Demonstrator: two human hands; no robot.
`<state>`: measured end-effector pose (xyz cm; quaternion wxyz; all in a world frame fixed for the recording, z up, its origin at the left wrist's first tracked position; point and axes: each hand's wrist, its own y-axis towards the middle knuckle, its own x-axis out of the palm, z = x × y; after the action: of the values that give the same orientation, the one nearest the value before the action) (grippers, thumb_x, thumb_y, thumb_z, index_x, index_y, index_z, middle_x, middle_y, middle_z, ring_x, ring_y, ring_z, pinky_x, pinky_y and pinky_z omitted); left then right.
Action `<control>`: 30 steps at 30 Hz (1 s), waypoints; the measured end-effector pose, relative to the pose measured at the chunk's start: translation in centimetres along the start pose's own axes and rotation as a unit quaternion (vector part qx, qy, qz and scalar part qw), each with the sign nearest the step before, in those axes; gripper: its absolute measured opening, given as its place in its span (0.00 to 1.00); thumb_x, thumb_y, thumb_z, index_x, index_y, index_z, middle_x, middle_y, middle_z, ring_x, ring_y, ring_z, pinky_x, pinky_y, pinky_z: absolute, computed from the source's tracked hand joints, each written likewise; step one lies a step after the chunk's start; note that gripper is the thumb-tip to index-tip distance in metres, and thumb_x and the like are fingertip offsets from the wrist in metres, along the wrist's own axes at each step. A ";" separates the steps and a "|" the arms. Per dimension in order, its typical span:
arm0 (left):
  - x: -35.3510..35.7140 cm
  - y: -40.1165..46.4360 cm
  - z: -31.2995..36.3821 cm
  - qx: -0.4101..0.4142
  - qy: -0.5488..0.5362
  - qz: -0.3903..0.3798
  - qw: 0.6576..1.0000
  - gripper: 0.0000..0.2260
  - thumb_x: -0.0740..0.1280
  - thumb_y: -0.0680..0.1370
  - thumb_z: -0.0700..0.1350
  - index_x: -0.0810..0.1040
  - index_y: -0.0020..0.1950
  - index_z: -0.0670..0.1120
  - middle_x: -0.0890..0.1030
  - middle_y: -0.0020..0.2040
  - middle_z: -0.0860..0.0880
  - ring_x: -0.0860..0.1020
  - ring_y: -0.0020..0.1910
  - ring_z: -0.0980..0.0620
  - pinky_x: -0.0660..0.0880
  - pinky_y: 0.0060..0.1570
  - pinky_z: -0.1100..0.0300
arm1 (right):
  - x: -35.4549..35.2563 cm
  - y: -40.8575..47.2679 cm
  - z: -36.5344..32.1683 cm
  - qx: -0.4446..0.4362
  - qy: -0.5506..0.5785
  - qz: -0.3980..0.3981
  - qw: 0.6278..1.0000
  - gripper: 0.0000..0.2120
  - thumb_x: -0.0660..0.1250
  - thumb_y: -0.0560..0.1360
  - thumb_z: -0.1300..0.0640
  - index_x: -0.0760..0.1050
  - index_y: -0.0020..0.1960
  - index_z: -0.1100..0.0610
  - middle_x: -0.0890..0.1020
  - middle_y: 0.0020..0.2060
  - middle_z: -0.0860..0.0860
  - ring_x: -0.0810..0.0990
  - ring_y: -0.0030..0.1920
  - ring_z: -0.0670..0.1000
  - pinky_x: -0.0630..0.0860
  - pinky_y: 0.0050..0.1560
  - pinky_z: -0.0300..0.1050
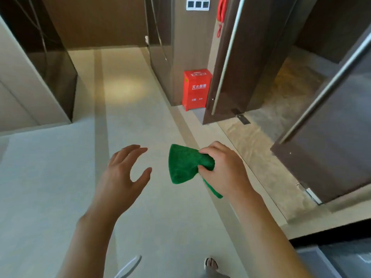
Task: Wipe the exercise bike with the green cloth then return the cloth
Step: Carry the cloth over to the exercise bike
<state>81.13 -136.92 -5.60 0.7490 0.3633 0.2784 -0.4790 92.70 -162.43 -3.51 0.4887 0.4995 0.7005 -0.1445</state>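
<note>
So the only writing we can make out is on the red fire extinguisher box standing on the floor against the brown column: white Chinese characters across its front that look like 灭火器箱, plus a smaller line underneath that's too blurry to read. Above it on the column there's a white switch plate with three dark squares, no labels we can see, and a red cord hanging off to its right.

The green cloth is in our right hand, bunched up, fingers and thumb pinched shut on one end of it. Most of the cloth fans out to the left of the grip, and a thin tail pokes out below the hand near the wrist. Our left hand is just beside it, palm turned inward, fingers spread and curled, holding nothing and not touching the cloth.

Room-wise, we've got a wide pale tiled floor running ahead with a darker stripe through it. Two dark brown doors with long metal bar handles stand open on the right, the nearer one close to our right arm. A sandalled foot shows at the bottom edge. Left side has a beige wall corner and a dark glossy panel
</note>
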 end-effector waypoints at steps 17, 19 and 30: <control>-7.8 1.5 -10.6 -0.214 0.086 0.171 0.958 0.23 0.70 0.79 0.56 0.75 0.75 0.56 0.75 0.73 0.56 0.74 0.72 0.50 0.72 0.67 0.51 | 12.9 18.9 -10.7 -0.243 0.073 -0.122 0.959 0.13 0.76 0.72 0.57 0.84 0.56 0.52 0.78 0.46 0.45 0.78 0.45 0.51 0.78 0.46 0.49; -8.1 2.4 -11.0 -0.228 0.097 0.186 0.951 0.23 0.70 0.79 0.56 0.75 0.74 0.56 0.75 0.73 0.56 0.75 0.72 0.49 0.74 0.67 0.48 | 13.9 21.1 -11.3 -0.265 0.088 -0.128 0.952 0.13 0.76 0.72 0.56 0.84 0.56 0.52 0.78 0.46 0.45 0.78 0.45 0.50 0.78 0.44 0.48; -10.7 -0.6 -10.0 -0.362 0.191 0.246 0.878 0.22 0.71 0.80 0.56 0.75 0.74 0.57 0.76 0.72 0.57 0.76 0.71 0.50 0.73 0.66 0.51 | 20.6 25.9 -17.0 -0.372 0.186 -0.216 0.883 0.15 0.75 0.72 0.55 0.83 0.58 0.52 0.79 0.48 0.44 0.78 0.47 0.49 0.78 0.46 0.46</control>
<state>75.81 -123.44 -3.44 0.8545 0.2077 0.4715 -0.0662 104.81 -127.26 -4.97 0.4559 0.1352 0.8714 0.1206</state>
